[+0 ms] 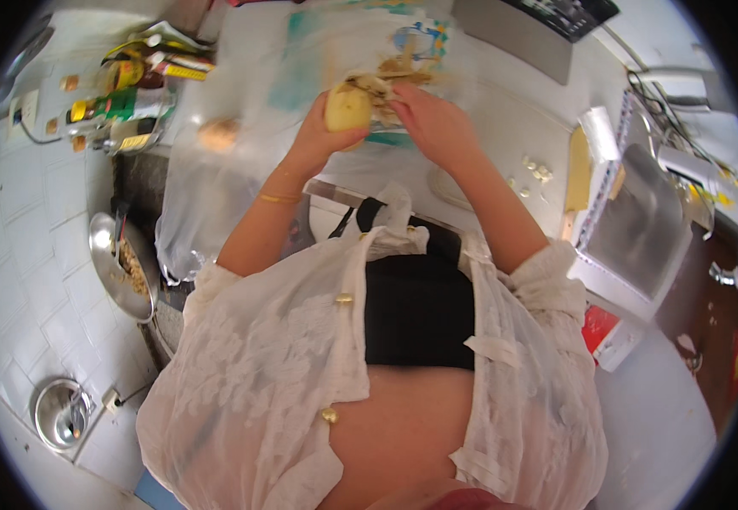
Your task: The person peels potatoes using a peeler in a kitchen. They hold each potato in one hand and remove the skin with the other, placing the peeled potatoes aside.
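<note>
A peeled, pale yellow potato or similar vegetable (347, 109) is held in my left hand (318, 137), its cut face or side towards the right. My right hand (436, 121) is beside it, fingers bent at brownish peel or scraps (378, 89); whether it grips a peeler or only the peel is blurred. More brown peelings (407, 70) lie beyond the hands on a white plastic bag with teal and blue print (308, 51). A blurred brownish round thing (218, 134) sits on a clear plastic bag to the left.
Several sauce bottles (133, 105) stand at the upper left. A metal pan with food and a utensil (130, 268) is at the left, above a steel bowl (63, 414). Small pale pieces (537, 171) lie on the counter right of my right forearm, near a steel-topped box (636, 217).
</note>
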The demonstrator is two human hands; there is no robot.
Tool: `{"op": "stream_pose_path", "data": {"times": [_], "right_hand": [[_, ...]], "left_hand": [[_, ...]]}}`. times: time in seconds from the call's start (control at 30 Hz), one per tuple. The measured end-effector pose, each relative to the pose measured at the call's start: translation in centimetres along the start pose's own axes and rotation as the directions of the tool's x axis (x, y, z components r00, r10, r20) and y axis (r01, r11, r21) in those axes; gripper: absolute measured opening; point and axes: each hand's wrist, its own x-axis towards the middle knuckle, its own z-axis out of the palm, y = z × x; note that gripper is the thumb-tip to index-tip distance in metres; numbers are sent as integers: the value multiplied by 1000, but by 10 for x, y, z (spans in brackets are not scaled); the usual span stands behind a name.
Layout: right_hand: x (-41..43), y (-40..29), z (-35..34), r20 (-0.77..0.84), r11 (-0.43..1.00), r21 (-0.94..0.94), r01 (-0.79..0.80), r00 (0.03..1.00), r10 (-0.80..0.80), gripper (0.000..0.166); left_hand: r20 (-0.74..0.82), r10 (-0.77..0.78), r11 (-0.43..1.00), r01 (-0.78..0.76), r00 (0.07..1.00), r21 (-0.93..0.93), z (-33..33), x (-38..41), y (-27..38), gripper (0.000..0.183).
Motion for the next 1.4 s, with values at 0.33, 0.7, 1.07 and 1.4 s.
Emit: {"op": "stream_pose_path", "data": {"times": [0.33,0.7,1.07,1.4], "right_hand": [[2,9,19,29,998,46,-36,999,34,21],[-9,-15,-6,-121,1000,0,-17,992,17,16],[2,-1,14,-17,998,-57,-14,1000,13,22],[-7,-5,17,-4,995,88,-41,999,42,26]], "left_hand": [[66,-28,993,36,997,-109,-9,-4,3,63],[59,-91,968,102,994,-229,-8,-2,5,70],[132,-52,991,67,990,-117,0,-11,2,63],[-60,171,625,-61,983,778,-3,5,17,73]]}}
